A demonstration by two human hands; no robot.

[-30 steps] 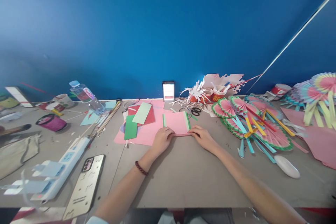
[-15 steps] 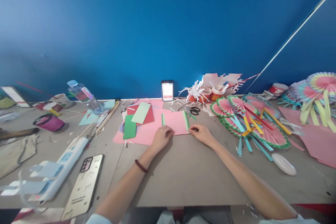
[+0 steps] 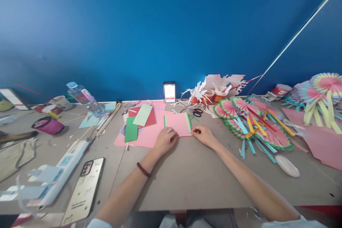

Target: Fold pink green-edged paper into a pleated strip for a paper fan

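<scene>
While left hand (image 3: 166, 140) touches paper (image 3: 177, 124), right (image 3: 204, 136) apparently does.

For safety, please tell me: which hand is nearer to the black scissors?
Right. The right hand is just on the near side of the black scissors; the left hand is farther, to their near left.

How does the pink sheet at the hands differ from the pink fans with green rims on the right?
The pink sheet looks mostly flat; the pink fans are pleated. The pink sheet is rectangular, with green along two opposite sides; the pink fans are rounded, with green along curved rims. Both are pink edged with green.
</scene>
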